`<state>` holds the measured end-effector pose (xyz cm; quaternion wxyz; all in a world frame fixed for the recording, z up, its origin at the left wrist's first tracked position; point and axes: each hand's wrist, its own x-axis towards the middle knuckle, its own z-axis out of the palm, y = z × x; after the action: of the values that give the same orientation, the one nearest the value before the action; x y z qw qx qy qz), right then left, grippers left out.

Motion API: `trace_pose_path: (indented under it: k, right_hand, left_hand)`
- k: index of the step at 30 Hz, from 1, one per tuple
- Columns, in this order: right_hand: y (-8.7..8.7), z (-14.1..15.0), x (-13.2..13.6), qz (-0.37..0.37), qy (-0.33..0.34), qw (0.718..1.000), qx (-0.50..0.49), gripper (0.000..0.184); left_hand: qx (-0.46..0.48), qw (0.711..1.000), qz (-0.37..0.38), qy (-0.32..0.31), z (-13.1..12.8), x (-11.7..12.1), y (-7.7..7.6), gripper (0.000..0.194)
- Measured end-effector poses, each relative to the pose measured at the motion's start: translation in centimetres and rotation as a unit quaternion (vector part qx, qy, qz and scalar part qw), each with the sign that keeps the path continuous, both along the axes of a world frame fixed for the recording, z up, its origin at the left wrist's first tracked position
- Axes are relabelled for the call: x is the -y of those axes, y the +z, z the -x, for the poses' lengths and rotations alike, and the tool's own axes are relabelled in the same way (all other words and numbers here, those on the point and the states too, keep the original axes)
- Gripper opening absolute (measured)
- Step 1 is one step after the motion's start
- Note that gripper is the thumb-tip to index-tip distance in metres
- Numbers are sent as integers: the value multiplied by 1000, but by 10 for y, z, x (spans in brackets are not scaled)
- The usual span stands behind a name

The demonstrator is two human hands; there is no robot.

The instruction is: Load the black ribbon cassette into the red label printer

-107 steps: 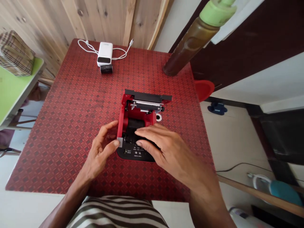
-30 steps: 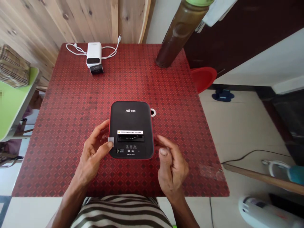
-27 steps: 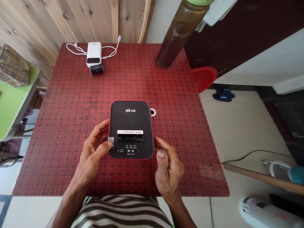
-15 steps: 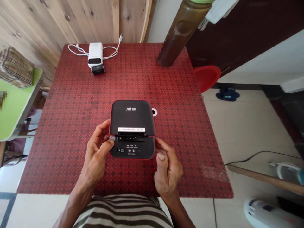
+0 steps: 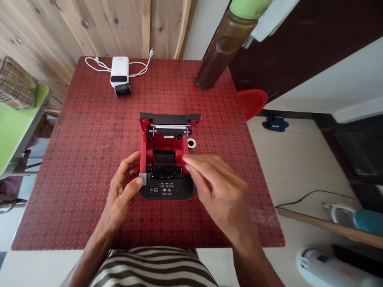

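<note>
A small red and black receipt printer (image 5: 167, 188) stands on the red patterned table (image 5: 86, 135) with its lid (image 5: 170, 118) swung up, showing the red bay and a dark roll (image 5: 163, 158) inside. My left hand (image 5: 122, 188) grips the printer's left side, thumb pressed on the grey latch button (image 5: 143, 178). My right hand (image 5: 221, 191) hovers over the printer's right side, fingers stretched out, tips at the bay's right wall, holding nothing. A small white ring (image 5: 191, 143) lies just right of the printer.
A white power bank (image 5: 119, 71) with a cable and a small black device (image 5: 122, 90) lie at the table's far edge. A tall brown bottle (image 5: 223, 44) with a green cap stands far right. A red stool (image 5: 253, 101) and a green table (image 5: 14, 127) flank the table.
The printer's lid, shut a second ago, has popped up and stands open. My right hand moved from the printer's right front corner up to the open bay. My left hand stayed.
</note>
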<state>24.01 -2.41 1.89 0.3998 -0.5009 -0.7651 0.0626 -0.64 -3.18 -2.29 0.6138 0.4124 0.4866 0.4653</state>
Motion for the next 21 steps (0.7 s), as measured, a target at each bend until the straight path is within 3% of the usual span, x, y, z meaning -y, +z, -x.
trace_pose_path:
  k: [3,6,13,21]
  right_hand:
    - [11,12,-34,65,88,986,125,25]
    - [12,28,-59,160,134,948,240,21]
    - [11,50,-76,225,113,905,342,20]
    - [31,53,-83,272,109,883,366,21]
  left_hand:
    - [19,1000,-8,22,2,-4,-9,51]
    - [23,999,-15,46,1,-5,-18,49]
    - [14,999,-7,38,1,-2,-21,47]
    - [16,999,-6,28,4,-1,-22,44]
